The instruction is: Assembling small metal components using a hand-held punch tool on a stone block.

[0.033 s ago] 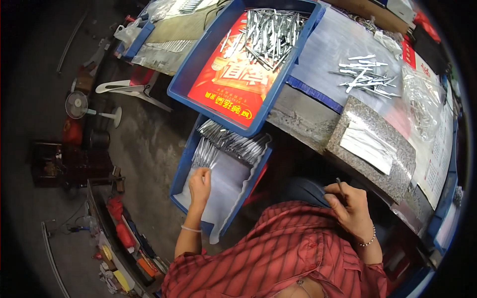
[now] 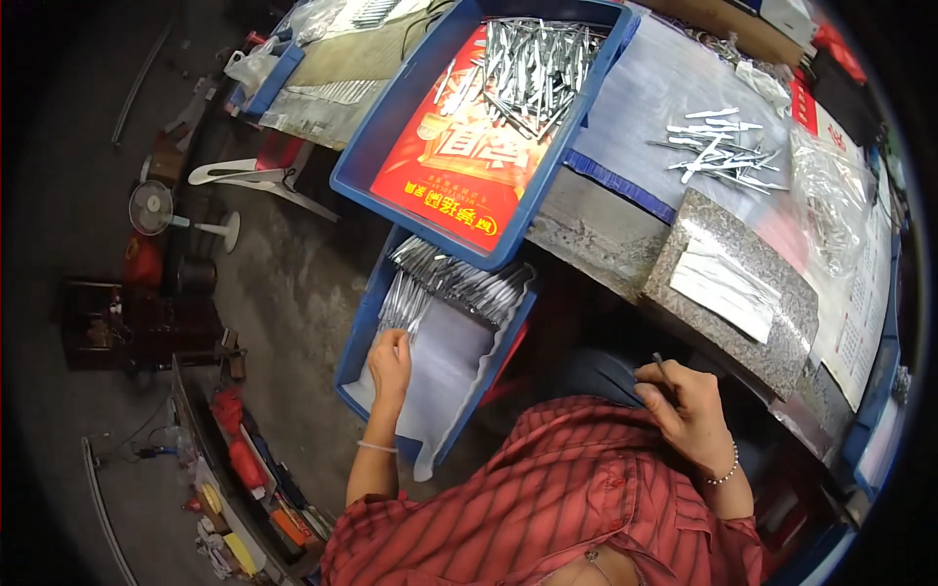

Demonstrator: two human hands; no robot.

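My left hand [image 2: 390,363] is over the lower blue bin [image 2: 353,352], its fingers pressed together against the near end of a row of thin silvery metal pieces [image 2: 403,301]. What lies between those fingertips is hidden. More metal pieces [image 2: 459,278] lie side by side at the bin's far end, and a translucent plastic sheet [image 2: 445,356] lines it. By the bench edge, my right hand [image 2: 689,410] is closed around a thin dark stick-like tool [image 2: 660,367], which pokes up past the fingers.
An upper blue bin [image 2: 354,176] with a red printed sheet holds a heap of metal pieces [image 2: 537,73]. On the bench lie a loose pile of pieces [image 2: 723,151], a speckled stone slab [image 2: 674,244] with a white bundle [image 2: 725,288], and a clear plastic bag [image 2: 831,205].
Almost nothing differs. Both hands have shifted very slightly, and the tool in my right hand sits at a slightly different angle.
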